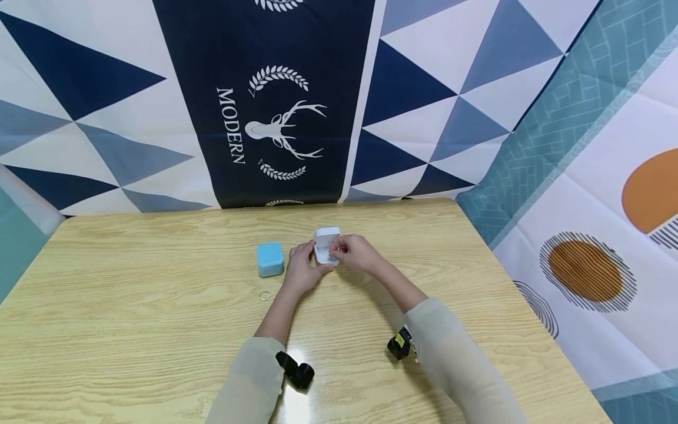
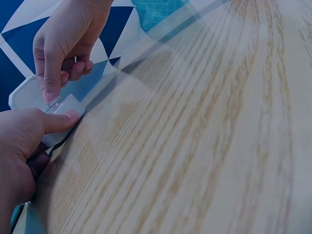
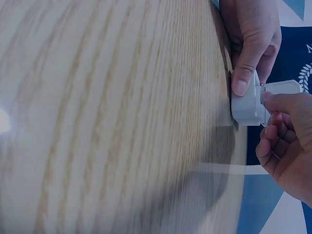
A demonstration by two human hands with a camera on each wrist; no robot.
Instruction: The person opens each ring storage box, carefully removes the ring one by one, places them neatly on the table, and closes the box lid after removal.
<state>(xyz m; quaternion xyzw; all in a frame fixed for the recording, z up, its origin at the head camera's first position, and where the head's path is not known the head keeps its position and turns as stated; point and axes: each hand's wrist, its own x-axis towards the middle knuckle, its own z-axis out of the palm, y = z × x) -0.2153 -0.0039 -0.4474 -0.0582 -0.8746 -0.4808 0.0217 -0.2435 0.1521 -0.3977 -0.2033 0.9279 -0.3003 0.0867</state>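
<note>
A small white ring box [image 1: 326, 238] stands on the wooden table with its lid raised. My left hand [image 1: 302, 273] grips the box from its left side, the thumb [image 2: 62, 121] laid along the front of the base. From the right, my right hand [image 1: 360, 254] pinches a silver ring [image 3: 263, 93] between thumb and forefinger, right at the inside of the base. The ring's band looks ridged or studded, and its lower part is hidden in the box. The other fingers of the right hand are curled beneath.
Left of the white box sits a closed light-blue box [image 1: 270, 259] with rounded corners. A thin gold ring [image 1: 265, 300] lies on the table [image 1: 159, 330] in front of it, near my left forearm. Patterned cloth [image 1: 281, 35] hangs behind the table's far edge.
</note>
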